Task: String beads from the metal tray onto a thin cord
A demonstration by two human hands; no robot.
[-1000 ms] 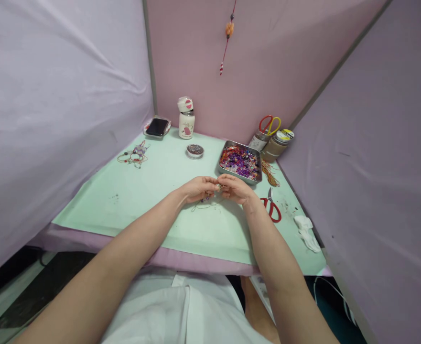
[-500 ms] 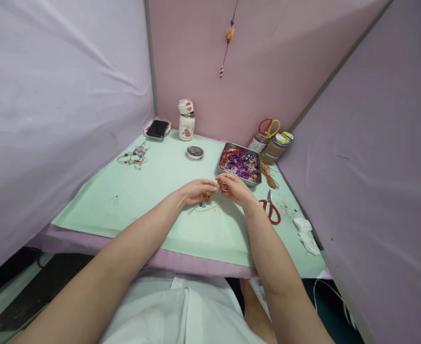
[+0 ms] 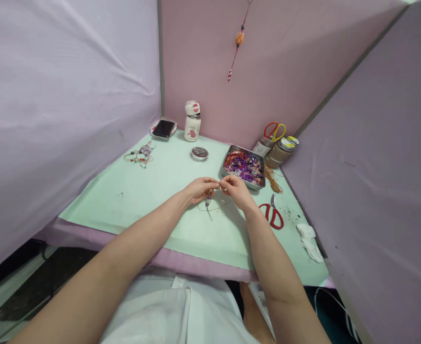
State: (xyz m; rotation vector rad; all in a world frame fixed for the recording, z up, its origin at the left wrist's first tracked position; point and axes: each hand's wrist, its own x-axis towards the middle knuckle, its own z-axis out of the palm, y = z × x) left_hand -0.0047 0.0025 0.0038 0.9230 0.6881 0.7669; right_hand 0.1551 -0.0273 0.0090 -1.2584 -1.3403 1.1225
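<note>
Over the middle of the pale green tabletop, my left hand [image 3: 202, 190] and my right hand [image 3: 235, 189] meet fingertip to fingertip, both pinched closed. A thin beaded cord [image 3: 208, 202] with small purple and clear beads hangs from under my left fingers, its looped end on the cloth. A fine strand of it runs out to the right beneath my right hand. The bit between my fingertips is too small to make out. Just behind my right hand stands a metal tray [image 3: 224, 174] of mixed purple, red and orange beads.
Red-handled scissors [image 3: 275, 217] and crumpled white tissue [image 3: 308, 242] lie to the right. Behind are a jar [image 3: 280, 153], a can holding scissors [image 3: 262, 147], a bundle of brown cord [image 3: 274, 180], a round tin [image 3: 199, 153], a white bottle [image 3: 192, 125] and a phone [image 3: 163, 128]. Finished-looking beaded strings [image 3: 142, 154] lie left.
The beaded cord has dropped from a bunched position to hang straighter below my left hand. My fingertips stay together. The whole view has shifted slightly.
</note>
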